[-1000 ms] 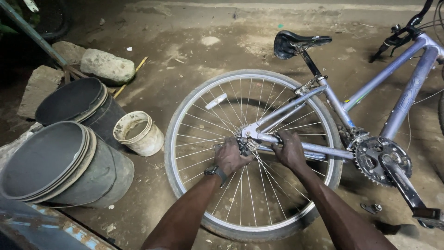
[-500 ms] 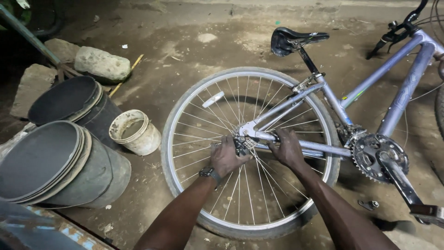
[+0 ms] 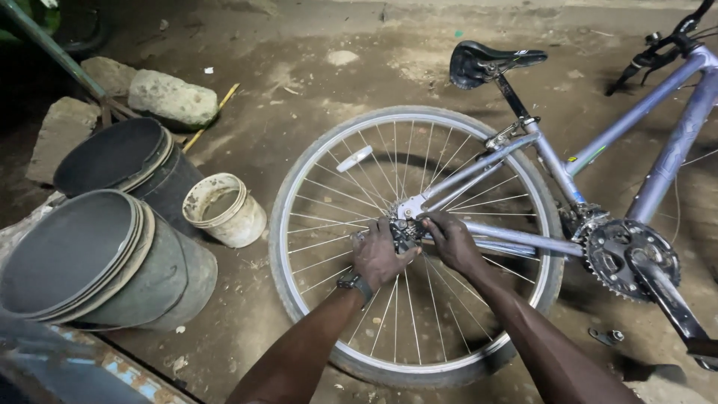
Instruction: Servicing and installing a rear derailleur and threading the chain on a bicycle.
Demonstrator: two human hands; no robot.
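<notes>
The fingers of the left hand point(image 3: 378, 254) and right hand point(image 3: 449, 238) are curled and pinching the hub point(image 3: 404, 228) at the middle of the rear wheel point(image 3: 321, 179), which lies flat on the dirt floor point(image 3: 299, 82). The lilac bicycle frame point(image 3: 553, 168) stretches right past the chainring point(image 3: 628, 258); a white bucket point(image 3: 224, 209) and stacked dark buckets point(image 3: 105, 247) sit left.

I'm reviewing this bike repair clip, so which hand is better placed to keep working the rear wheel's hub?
Probably the right hand: its fingers sit right at the hub beside the frame's dropout. The left hand lies just below the hub, over the spokes, seemingly steadying the wheel.
</notes>
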